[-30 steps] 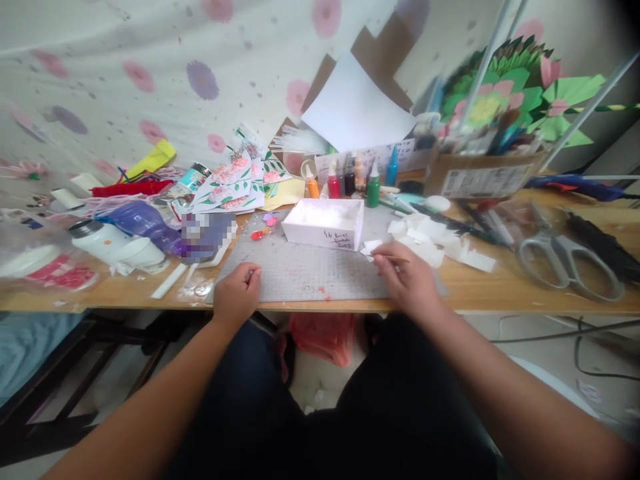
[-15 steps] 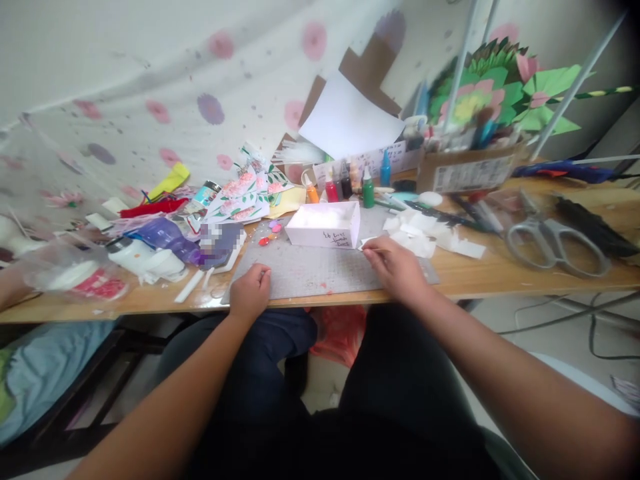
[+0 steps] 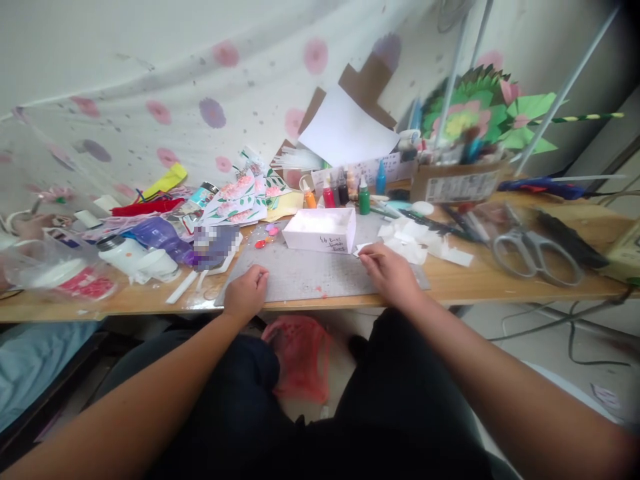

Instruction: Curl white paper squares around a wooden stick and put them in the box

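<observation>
My left hand (image 3: 247, 291) rests as a loose fist on the near left part of the grey cutting mat (image 3: 300, 280), with nothing visible in it. My right hand (image 3: 387, 272), at the mat's right side, pinches a thin wooden stick (image 3: 379, 255). A small white scrap (image 3: 358, 251) shows by those fingertips; whether it is held I cannot tell. Just left of the right fingertips stands a white open paper box (image 3: 320, 230) with handwriting on its front, touched by neither hand. Red and purple paint blobs (image 3: 261, 244) lie left of the box.
Paint bottles (image 3: 364, 198) stand behind the box. Crumpled white tissue (image 3: 407, 240) and big grey scissors (image 3: 537, 253) lie on the right. A cardboard box of tools (image 3: 455, 181) is at the back right. Cut flower papers (image 3: 237, 197) and a white bottle (image 3: 117, 253) sit on the left.
The camera view has shifted slightly, and my legs have moved apart so more of the red bag under the table shows. Both hands keep nearly the same place and grip.
</observation>
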The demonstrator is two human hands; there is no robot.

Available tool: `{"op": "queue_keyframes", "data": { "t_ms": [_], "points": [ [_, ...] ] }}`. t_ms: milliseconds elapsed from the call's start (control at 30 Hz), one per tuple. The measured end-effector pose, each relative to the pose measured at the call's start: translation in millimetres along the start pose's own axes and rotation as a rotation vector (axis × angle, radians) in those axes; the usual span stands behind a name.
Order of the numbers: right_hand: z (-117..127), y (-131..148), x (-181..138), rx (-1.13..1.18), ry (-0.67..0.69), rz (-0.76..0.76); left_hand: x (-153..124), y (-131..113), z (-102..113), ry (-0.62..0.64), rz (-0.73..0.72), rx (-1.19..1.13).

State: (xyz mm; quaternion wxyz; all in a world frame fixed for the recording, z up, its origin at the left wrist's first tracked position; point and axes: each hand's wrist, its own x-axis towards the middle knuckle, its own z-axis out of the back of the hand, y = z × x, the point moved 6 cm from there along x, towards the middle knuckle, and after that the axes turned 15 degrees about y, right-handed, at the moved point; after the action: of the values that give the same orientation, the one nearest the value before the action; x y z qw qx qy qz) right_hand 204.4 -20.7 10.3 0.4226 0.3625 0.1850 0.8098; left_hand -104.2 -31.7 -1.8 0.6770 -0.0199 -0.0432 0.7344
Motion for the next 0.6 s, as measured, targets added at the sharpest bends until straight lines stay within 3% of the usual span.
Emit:
{"op": "queue_keyframes", "data": {
  "t_ms": [367, 467, 600],
  "points": [
    [11.0, 5.9, 4.9, 0.090, -0.040, 0.004, 4.4, 4.6, 1.4, 0.158, -0.114, -0.180],
    [27.0, 9.5, 26.6, 0.123, -0.051, 0.035, 14.4, 1.2, 13.4, 0.191, -0.192, -0.234],
    [60.2, 11.9, 82.8, 0.208, -0.156, 0.114, 33.2, -15.1, 32.0, 0.149, -0.344, -0.220]
  ]
}}
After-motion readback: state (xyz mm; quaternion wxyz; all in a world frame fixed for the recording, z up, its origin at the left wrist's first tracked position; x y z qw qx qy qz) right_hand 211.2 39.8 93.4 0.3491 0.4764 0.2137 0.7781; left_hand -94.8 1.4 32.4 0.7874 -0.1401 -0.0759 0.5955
